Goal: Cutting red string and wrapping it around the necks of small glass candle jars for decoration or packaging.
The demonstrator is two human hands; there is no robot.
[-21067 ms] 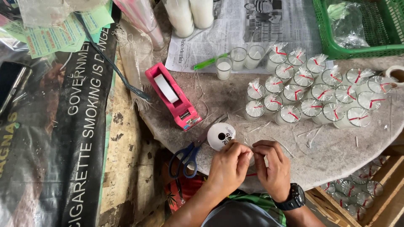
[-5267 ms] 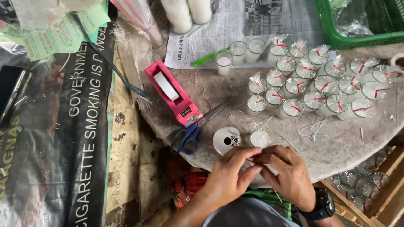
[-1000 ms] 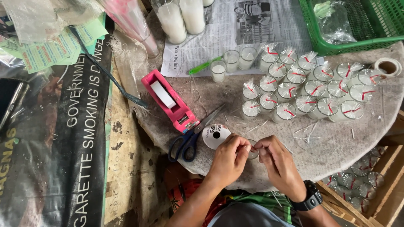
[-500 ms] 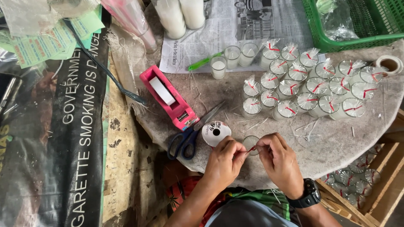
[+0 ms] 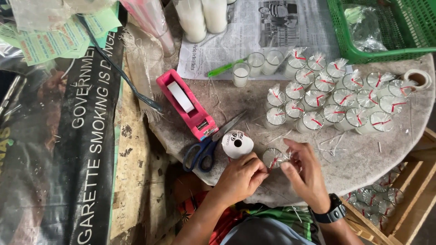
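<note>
A small candle cup wrapped in clear plastic stands at the near edge of the round table, between my two hands. My left hand pinches a thin red tie at the cup's near side. My right hand, with a black watch on the wrist, hovers just right of the cup, thumb and fingers apart and holding nothing that I can see. A white spool lies just beyond my left hand.
Blue-handled scissors and a pink tape dispenser lie left of the spool. Several wrapped candles with red ties cluster to the right, with bare glass candles, newspaper, a green basket and a tape roll beyond. A wooden crate holds more candles.
My right hand has let go of the red tie and spread its fingers; half a second ago both hands pinched it. The left hand still holds it at the cup.
</note>
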